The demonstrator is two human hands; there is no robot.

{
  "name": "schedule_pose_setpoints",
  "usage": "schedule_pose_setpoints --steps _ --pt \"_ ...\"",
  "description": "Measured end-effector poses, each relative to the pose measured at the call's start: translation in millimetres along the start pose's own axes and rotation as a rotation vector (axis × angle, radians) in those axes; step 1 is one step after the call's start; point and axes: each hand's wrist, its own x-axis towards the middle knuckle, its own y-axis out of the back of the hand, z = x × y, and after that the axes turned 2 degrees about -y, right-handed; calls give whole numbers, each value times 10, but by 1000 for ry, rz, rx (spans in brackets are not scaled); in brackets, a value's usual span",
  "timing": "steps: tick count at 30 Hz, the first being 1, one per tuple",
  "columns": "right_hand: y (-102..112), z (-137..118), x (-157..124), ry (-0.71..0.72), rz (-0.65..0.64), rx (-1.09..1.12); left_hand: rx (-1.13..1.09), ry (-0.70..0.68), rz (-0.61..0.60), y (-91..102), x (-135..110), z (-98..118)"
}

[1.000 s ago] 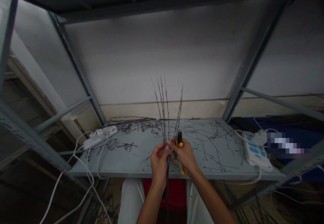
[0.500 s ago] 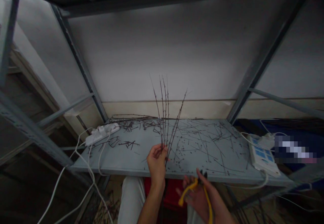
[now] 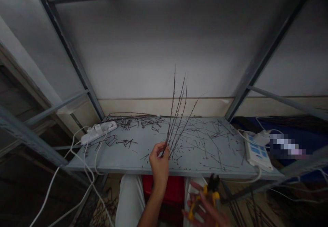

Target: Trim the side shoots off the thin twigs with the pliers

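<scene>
My left hand (image 3: 159, 163) is closed round the lower end of a thin bunch of dark twigs (image 3: 178, 112), which stands up and leans to the right over the grey shelf board (image 3: 143, 158). Low at the bottom right, below the shelf's front edge, my right hand (image 3: 205, 211) holds yellow-handled cutters (image 3: 208, 192) with dark jaws pointing up. Its fingers are partly spread round the handles. The two hands are apart.
Several cut twig pieces (image 3: 205, 141) litter the shelf. A white power strip (image 3: 98, 132) with trailing cables lies at the left, another power strip (image 3: 257, 151) at the right. Grey metal uprights (image 3: 73, 61) frame the shelf. A red box (image 3: 169, 194) sits between my knees.
My right hand has left the twigs and dropped with the cutters to below the shelf edge. The bunch in my left hand now tilts to the right.
</scene>
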Motion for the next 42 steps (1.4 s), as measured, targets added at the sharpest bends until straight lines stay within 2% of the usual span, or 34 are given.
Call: schedule_pose_setpoints --steps 2,4,6,9,11,15,19,23,32,38,42 --pt "-207 -314 108 130 18 -92 7 -27 -16 -7 -18 23" --pt "-369 -571 265 435 22 -466 14 -59 -29 -4 -35 61" --pt "-461 -718 441 622 75 -793 5 -68 -29 10 -49 101" --pt "-475 -759 659 713 173 -1137 -28 -39 -25 46 -60 132" --pt "-431 -731 749 717 195 -1240 -61 5 -32 76 -61 123" --pt "-308 -686 851 730 222 -1289 -140 110 -58 118 -70 80" --pt "-202 -690 932 841 295 -1321 -195 200 -61 115 -104 75" --pt "-147 -763 977 915 329 -1376 -214 229 -64 98 -133 82" --pt "-181 -989 948 1015 259 -1530 -187 167 -80 130 -141 63" --pt "-137 -952 1041 1017 179 -1573 -152 144 -52 175 -122 70" --pt "-146 -901 1097 971 114 -1479 -140 141 -19 172 -93 35"
